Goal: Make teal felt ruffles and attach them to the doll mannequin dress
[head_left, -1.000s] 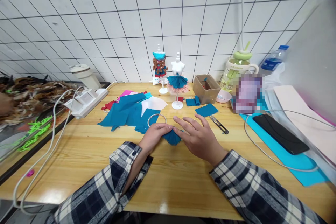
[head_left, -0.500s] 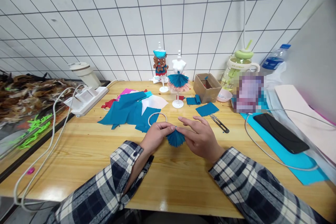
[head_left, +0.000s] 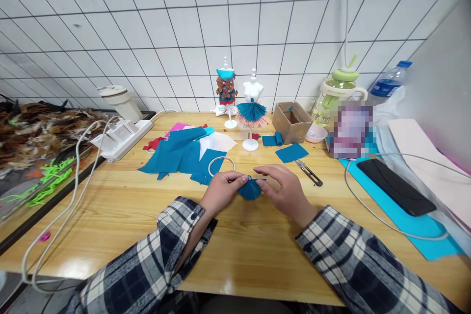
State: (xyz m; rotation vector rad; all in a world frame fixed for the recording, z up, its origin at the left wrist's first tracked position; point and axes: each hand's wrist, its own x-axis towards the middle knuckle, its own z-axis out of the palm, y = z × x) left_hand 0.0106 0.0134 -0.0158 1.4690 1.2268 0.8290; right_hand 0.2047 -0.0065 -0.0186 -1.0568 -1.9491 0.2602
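A small pleated teal fan [head_left: 250, 191] hangs between my hands above the table. My left hand [head_left: 225, 187] pinches its upper left part between thumb and fingers. At the fan's right edge, my right hand [head_left: 285, 187] grips it with the thumb and a finger. Just beyond my left hand lies a pale ring [head_left: 221, 161] on a piece of teal cloth [head_left: 176, 149]. Farther back stands a white mannequin [head_left: 253, 89] in a pleated teal and pink skirt [head_left: 251, 114]. Thread snips [head_left: 311, 173] and a teal rectangle [head_left: 292, 153] lie beyond my right hand.
A cardboard box [head_left: 292, 121], a pink bowl [head_left: 316, 133] and a green-lidded jug [head_left: 337, 93] stand at the back right. A black phone [head_left: 395, 187] lies at right. At left are a power strip [head_left: 123, 140] and cables. A second dressed mannequin [head_left: 226, 89] stands behind.
The fan has turned and its right edge is now raised toward my right hand. My right hand's fingers have curled and shifted at that edge. The view has moved slightly.
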